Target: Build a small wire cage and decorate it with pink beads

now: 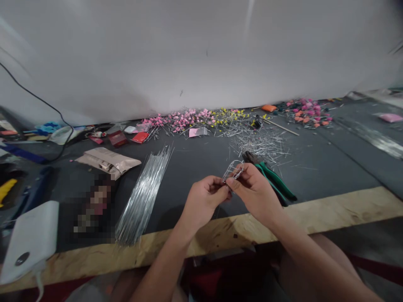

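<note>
In the head view, a small rounded frame of thin silvery metal wire (234, 167) is held between both bare hands, above the near part of a dark grey flat tabletop (189, 161). The frame is pinched at its near, lower end by the fingers of the left hand (206, 195), which are brought together on it, and its right side is clamped between the thumb and fingers of the right hand (255, 186); the fingertips of the two hands are met or nearly met at the frame, and exact contact between them cannot be told. Just to the right of the grip, dark-jawed pliers with green handles (278, 184) are laid on the tabletop, partly hidden by the right hand. Well to the left of the grip, a long bundle of straight silvery wires (143, 195) is spread, its near end reaching the pale wooden edge strip (346, 209). Beyond the grip and to its right, short silvery wire pieces (262, 144) are scattered. Farther beyond, pink-tipped wire stems (190, 119) and yellow-tipped wire stems (229, 114) are heaped side by side. Far to the left of the grip, a white rounded power bank (34, 235) is placed with a white cable (39, 281) plugged in.
</note>
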### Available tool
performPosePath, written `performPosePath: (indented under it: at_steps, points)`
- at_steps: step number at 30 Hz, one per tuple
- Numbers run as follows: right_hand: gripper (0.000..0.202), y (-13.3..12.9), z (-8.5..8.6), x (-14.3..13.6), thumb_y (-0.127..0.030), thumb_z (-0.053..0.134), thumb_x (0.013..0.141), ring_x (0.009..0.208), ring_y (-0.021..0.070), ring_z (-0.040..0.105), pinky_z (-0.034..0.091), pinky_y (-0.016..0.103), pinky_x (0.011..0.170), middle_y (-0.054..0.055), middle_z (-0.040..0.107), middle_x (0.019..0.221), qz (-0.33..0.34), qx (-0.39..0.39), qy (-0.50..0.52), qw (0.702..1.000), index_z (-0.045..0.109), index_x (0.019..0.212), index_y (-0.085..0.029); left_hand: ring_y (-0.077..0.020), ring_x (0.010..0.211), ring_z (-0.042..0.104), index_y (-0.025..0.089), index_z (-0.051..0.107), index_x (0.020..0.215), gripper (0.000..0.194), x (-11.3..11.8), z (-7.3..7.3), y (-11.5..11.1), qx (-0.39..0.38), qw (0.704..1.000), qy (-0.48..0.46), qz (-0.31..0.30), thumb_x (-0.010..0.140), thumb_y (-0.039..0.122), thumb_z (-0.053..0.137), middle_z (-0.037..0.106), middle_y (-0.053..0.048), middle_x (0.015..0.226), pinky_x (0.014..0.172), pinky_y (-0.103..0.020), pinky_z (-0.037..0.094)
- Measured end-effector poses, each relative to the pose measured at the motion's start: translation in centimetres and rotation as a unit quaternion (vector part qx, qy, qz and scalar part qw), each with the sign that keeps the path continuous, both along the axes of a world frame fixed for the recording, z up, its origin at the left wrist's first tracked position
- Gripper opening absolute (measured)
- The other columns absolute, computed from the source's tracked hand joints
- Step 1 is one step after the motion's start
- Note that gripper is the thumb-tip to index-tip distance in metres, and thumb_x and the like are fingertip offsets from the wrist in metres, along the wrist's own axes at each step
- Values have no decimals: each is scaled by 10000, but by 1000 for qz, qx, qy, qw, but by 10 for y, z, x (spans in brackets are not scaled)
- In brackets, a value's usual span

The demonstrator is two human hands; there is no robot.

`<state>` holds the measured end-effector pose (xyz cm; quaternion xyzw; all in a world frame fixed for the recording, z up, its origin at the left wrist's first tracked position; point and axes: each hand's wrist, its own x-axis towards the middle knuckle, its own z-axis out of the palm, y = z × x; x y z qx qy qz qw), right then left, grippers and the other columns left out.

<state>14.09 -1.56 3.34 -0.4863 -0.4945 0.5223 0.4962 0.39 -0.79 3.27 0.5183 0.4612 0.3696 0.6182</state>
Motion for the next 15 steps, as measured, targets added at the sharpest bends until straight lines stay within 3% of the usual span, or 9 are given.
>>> performPosePath:
  at_steps: [7,15]
  points:
    - [155,-4,-1,-6,-255,593,780,641,102,541,475,236,587,-24,544,749,-53,27,-18,998,468,864,-221,-116,628,578,144,602,811,139,1,2,-2,57,997,51,14,781,273,559,628,-6,671,608,-236,436]
    - [159,-2,-1,-4,-277,611,769,621,107,550,479,241,563,-29,544,727,-63,44,-20,997,490,858,-224,-118,650,582,143,623,838,117,1,3,0,47,999,-7,0,787,212,544,632,-15,697,654,-252,463]
